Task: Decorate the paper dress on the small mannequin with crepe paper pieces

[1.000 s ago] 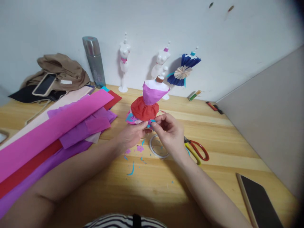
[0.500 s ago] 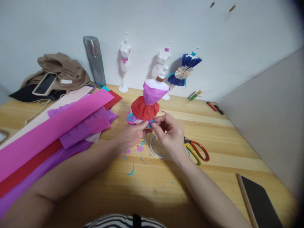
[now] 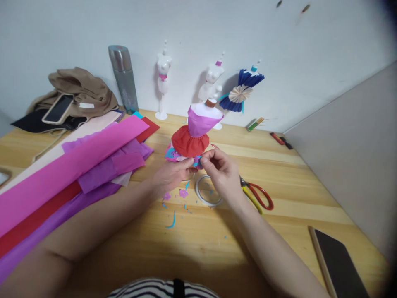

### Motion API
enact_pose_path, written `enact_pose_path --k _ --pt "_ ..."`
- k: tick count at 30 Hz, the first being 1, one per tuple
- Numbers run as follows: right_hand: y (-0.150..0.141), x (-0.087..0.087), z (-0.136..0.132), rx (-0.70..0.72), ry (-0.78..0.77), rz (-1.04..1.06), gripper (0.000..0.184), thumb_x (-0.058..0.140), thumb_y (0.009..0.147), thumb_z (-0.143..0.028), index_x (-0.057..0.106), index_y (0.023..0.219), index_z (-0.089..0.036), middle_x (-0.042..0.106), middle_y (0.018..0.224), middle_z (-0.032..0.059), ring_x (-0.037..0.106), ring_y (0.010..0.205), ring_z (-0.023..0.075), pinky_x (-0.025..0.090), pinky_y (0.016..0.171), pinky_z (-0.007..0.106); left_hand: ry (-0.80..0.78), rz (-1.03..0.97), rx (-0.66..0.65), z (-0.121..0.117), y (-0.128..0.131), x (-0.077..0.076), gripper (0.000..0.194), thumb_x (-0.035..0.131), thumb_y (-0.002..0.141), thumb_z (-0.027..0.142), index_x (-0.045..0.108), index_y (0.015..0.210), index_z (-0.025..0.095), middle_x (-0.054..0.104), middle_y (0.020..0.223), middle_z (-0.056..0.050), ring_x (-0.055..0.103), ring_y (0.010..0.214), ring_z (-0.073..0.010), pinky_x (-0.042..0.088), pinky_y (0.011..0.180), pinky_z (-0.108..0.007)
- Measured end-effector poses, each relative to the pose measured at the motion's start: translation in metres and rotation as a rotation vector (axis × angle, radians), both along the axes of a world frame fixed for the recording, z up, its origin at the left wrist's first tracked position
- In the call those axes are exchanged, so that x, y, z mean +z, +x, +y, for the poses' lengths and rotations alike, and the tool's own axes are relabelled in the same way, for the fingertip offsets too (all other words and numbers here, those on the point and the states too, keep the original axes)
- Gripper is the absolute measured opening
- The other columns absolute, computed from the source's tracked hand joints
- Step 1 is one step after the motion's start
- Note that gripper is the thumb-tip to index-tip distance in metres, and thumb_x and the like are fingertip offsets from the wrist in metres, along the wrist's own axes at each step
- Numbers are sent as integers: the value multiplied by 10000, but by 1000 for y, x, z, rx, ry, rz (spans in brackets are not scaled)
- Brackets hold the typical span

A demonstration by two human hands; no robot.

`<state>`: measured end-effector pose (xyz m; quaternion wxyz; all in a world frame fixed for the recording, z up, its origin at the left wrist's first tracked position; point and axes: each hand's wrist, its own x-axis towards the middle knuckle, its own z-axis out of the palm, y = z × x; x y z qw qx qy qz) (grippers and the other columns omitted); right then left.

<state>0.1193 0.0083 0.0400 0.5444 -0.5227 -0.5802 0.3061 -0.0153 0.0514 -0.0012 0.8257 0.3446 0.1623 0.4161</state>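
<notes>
A small mannequin (image 3: 198, 130) in a purple paper top and red crepe skirt stands mid-table. My left hand (image 3: 172, 174) is closed on the skirt's lower hem, where pink and blue trim shows. My right hand (image 3: 218, 169) pinches a small blue paper bit against that hem, fingertips touching the left hand's. A roll of clear tape (image 3: 208, 195) lies just below my right hand. Red and yellow scissors (image 3: 257, 196) lie to its right.
Long pink, red and purple crepe sheets (image 3: 71, 165) cover the left. At the back stand a metal flask (image 3: 123, 78), two white mannequins (image 3: 163, 78) and a blue paper dress (image 3: 240, 93). A brown bag with a phone (image 3: 58, 108) sits far left; a dark tablet (image 3: 339, 263) lies front right. Paper scraps (image 3: 173, 209) litter the centre.
Both hands have edged slightly up toward the skirt hem. My right fingers have closed tighter on the blue bit.
</notes>
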Motion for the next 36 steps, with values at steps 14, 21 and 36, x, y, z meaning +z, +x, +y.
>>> enact_pose_path --k 14,21,36 --pt "-2 0 3 -6 -47 66 204 663 785 -379 577 698 -216 554 579 -29 512 517 127 448 540 288 43 6 25 2 1 -4 316 787 774 306 689 1052 193 685 1075 -54 629 942 -193 469 833 -340" --pt "0 -3 3 -32 -3 -36 141 612 775 -300 563 679 -208 570 590 -16 510 531 132 418 541 285 30 8 22 1 1 -5 331 796 765 319 698 1065 218 696 1115 -62 634 963 -216 476 812 -337" --pt "2 0 4 -78 -87 55 134 698 699 -326 669 652 -204 615 554 -13 490 480 109 420 504 269 13 65 -12 -3 -2 3 312 747 812 321 722 1105 216 726 1094 -68 640 1055 -243 497 861 -341"
